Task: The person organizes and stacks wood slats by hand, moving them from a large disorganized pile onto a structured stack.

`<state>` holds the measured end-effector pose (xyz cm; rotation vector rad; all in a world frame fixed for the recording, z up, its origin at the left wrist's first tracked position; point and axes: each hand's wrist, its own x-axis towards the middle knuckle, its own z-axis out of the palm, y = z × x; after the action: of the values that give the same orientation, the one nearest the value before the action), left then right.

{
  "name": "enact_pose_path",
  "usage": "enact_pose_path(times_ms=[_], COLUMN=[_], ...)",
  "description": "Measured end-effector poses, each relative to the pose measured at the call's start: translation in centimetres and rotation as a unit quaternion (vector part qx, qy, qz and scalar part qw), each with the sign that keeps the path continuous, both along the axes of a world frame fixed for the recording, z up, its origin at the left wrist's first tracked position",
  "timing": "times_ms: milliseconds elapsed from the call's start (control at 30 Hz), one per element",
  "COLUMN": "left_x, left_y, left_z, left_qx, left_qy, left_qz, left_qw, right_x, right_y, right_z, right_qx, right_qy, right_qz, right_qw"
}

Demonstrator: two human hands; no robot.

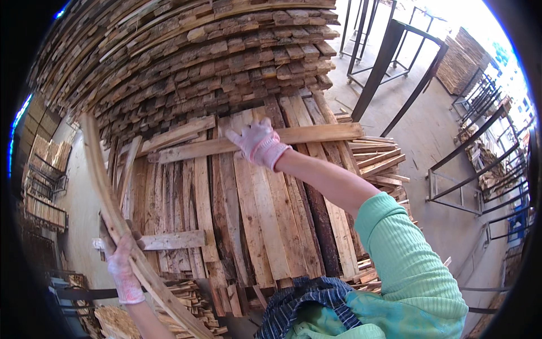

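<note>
In a white-and-pink work glove, my left hand is closed round a long wooden plank, which slants from the far left down toward my lower side and looks bent by the lens. My right hand, gloved alike, reaches forward over a board lying crosswise on a layer of rough planks. Its fingers are spread, and whether they press on that board I cannot tell. A shorter pale board lies crosswise just right of my left hand.
A tall stack of rough planks rises behind the layer. Loose boards jut out at its right side. Black metal frames stand on the concrete floor to the right. More timber racks stand at the left.
</note>
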<state>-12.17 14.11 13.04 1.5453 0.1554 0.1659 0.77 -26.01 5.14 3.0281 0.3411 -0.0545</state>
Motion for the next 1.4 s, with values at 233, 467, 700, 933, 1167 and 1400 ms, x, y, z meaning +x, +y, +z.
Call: enact_pose_path(times_ms=[233,467,700,933,1167,1400], left_x=[-8.1,-16.1,-24.4,-30.8,-31.2,-29.6], left_y=[2.9,0.5,-1.7,-0.2,-8.6,-14.9], left_z=[-1.3,0.1,-1.9,-9.6,-13.1,-15.0], left_qx=[-0.007,-0.018,0.003,-0.171,-0.314,-0.397], left_qy=[-0.004,-0.075,0.070,0.218,0.217,0.320], left_qz=[0.061,0.144,0.333,0.094,0.117,0.018], left_qw=[0.998,0.987,0.940,0.956,0.917,0.860], right_x=[1.2,4.8,4.1,3.7,0.4,-0.4], right_y=[-1.0,-0.3,-1.0,-1.6,-9.0,-16.7], right_z=[-0.8,0.3,-0.2,0.3,3.5,-0.8], right_qx=[0.081,0.017,0.094,0.127,0.029,-0.053], right_qy=[-0.018,0.001,0.001,0.001,-0.005,0.000], right_qz=[0.070,0.077,0.074,0.040,0.147,0.004], right_qw=[0.994,0.997,0.993,0.991,0.989,0.999])
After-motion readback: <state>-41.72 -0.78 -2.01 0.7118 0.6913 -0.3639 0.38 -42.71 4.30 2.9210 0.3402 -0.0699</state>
